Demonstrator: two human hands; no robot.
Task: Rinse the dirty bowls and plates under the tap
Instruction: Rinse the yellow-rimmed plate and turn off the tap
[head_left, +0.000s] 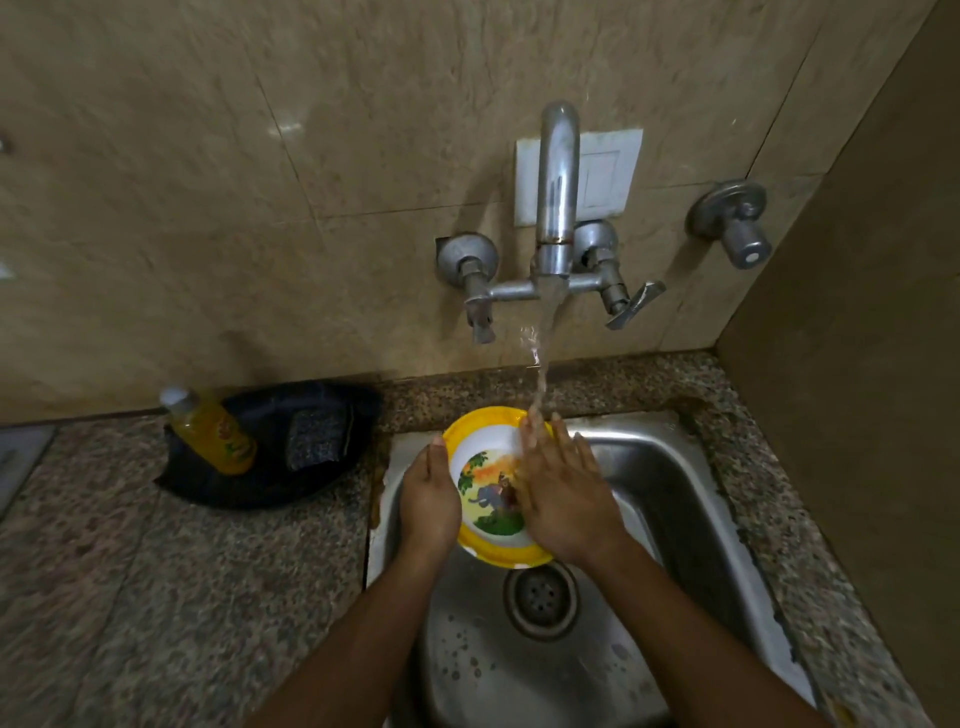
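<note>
Counter (182, 597): speckled granite, around the sink on the left, far and right sides.
Sink (675, 493): steel basin, drain near the middle.
Tap (557, 192): on the far wall, water running down onto the bowl's far rim.
Black tray (270, 483): left of the sink, holding a scrub pad and a yellow bottle (213, 428).
Bowl (488, 457): yellow rim, cartoon picture inside, held over the sink under the stream.
Left hand (428, 501): grips the bowl's left edge, thumb on the rim.
Right hand (563, 493): fingers straight, lying flat inside the bowl, fingertips under the water.
</note>
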